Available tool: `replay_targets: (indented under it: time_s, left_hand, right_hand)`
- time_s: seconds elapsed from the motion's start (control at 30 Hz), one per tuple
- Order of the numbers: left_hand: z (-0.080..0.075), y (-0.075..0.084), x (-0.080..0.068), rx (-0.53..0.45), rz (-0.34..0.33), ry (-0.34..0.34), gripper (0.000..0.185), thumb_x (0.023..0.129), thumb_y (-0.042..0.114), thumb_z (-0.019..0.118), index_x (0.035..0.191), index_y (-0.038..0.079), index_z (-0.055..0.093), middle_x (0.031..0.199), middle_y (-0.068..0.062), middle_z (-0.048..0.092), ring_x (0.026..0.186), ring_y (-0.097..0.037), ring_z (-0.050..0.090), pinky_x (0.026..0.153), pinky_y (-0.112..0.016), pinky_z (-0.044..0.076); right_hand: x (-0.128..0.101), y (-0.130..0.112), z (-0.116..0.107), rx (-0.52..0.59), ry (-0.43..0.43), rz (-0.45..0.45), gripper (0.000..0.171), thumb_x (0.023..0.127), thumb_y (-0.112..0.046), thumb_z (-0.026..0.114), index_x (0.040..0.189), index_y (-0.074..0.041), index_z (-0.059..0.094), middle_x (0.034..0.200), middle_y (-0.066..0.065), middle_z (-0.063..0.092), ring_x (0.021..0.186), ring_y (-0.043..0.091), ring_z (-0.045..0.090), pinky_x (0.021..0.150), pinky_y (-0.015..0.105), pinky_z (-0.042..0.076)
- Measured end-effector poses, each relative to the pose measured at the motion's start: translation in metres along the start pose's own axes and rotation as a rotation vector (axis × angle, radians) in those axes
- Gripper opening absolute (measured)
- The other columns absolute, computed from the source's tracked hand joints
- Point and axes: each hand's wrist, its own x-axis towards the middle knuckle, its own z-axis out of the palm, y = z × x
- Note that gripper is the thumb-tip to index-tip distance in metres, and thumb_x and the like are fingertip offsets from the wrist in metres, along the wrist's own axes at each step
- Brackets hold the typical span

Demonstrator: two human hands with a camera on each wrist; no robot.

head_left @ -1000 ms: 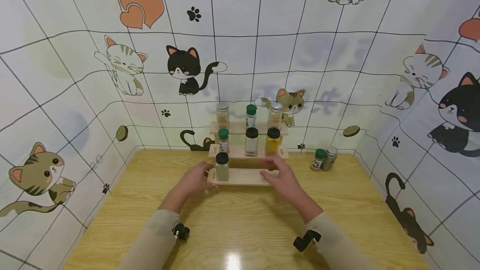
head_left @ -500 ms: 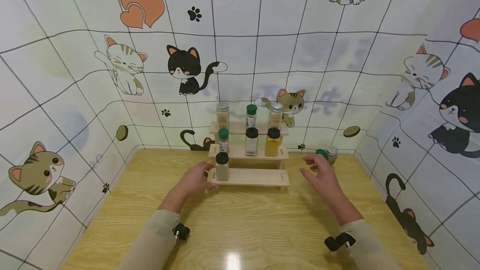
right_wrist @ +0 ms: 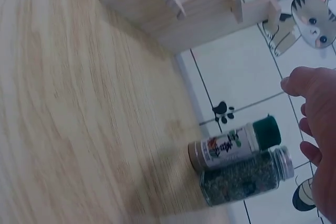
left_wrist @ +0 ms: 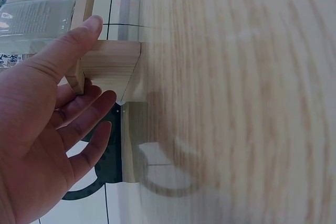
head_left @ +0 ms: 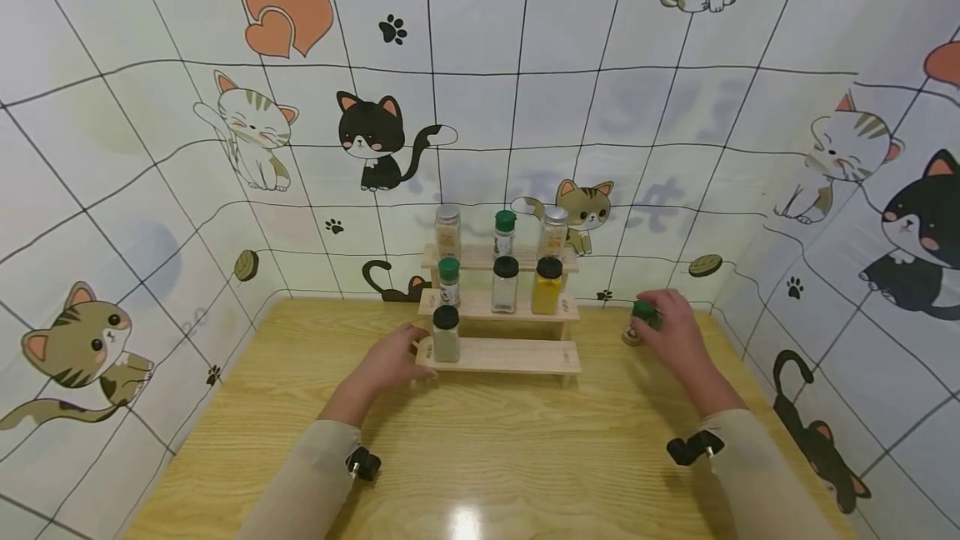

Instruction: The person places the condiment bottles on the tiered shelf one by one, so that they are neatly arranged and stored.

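A three-step wooden rack (head_left: 510, 354) stands at the back of the table with several spice jars on it. My left hand (head_left: 390, 361) rests open at the left end of its lowest step, beside a black-capped jar (head_left: 446, 334). In the left wrist view the thumb lies on the step's end (left_wrist: 113, 64) and the fingers (left_wrist: 84, 114) stay straight beside it. My right hand (head_left: 670, 325) hovers over two loose jars to the right of the rack. The right wrist view shows a green-capped jar (right_wrist: 233, 145) and a silver-capped jar (right_wrist: 247, 177) side by side, with my right hand (right_wrist: 317, 119) just above and holding nothing.
The middle step carries a green-capped jar (head_left: 448, 282), a black-capped jar (head_left: 505, 284) and a yellow jar (head_left: 547, 286); three more stand on top. Tiled walls with cat stickers (head_left: 371, 140) close in the wooden table (head_left: 480, 457) on three sides.
My right hand left the right end of the lowest step and swept right to the two loose jars. The left hand and the rack stayed put.
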Motion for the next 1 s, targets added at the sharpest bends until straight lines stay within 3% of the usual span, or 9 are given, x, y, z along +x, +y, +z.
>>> replay_targets:
  time_s: [0.2,0.6,1.0]
  left_hand:
    - [0.002,-0.002,0.001,0.0,-0.006,-0.009,0.076,0.07,0.046,0.093,0.13,0.011,0.063,0.118,-0.002,0.059,0.102,-0.02,0.064,0.084,-0.041,0.055]
    - [0.002,0.0,-0.002,0.001,-0.015,-0.014,0.077,0.07,0.047,0.093,0.131,0.012,0.063,0.118,0.0,0.059,0.103,-0.02,0.063,0.085,-0.04,0.054]
    - [-0.001,0.004,-0.003,-0.009,-0.026,0.0,0.075,0.07,0.044,0.093,0.131,0.012,0.063,0.122,-0.003,0.059,0.105,-0.021,0.064,0.086,-0.041,0.054]
  right_hand:
    - [0.008,0.014,-0.002,-0.092,-0.023,-0.038,0.048,0.088,-0.009,0.08,0.13,0.001,0.059,0.124,0.023,0.055,0.116,0.045,0.046,0.092,0.063,0.038]
    - [0.019,0.022,-0.002,-0.219,-0.222,0.04,0.048,0.09,-0.018,0.078,0.133,-0.002,0.061,0.134,0.025,0.054,0.126,0.049,0.04,0.099,0.071,0.031]
    - [0.023,0.024,-0.003,-0.258,-0.239,0.021,0.047,0.088,-0.017,0.08,0.131,-0.005,0.066,0.126,0.025,0.061,0.127,0.047,0.041,0.1,0.07,0.031]
